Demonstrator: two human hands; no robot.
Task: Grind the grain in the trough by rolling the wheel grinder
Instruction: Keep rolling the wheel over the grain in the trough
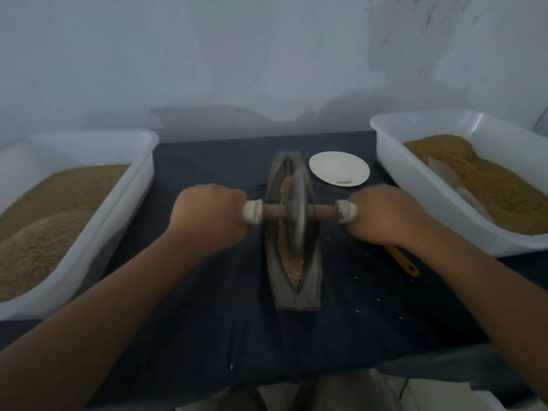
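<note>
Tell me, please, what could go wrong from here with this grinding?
1. Grain lies heaped at the near end of the trough; a long stroke of the wheel might push it over the rim onto the cloth, where a few specks lie.
2. The narrow trough stands on cloth; uneven pressure from the left hand and right hand could tilt the wheel or shift the trough.

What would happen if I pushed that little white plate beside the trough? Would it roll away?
The white plate lies flat on the dark cloth, so it would probably slide or snag rather than roll. It looks thin and shallow, maybe paper, so likely light to lift. Sitting so low, it seems unlikely to tip.
</note>
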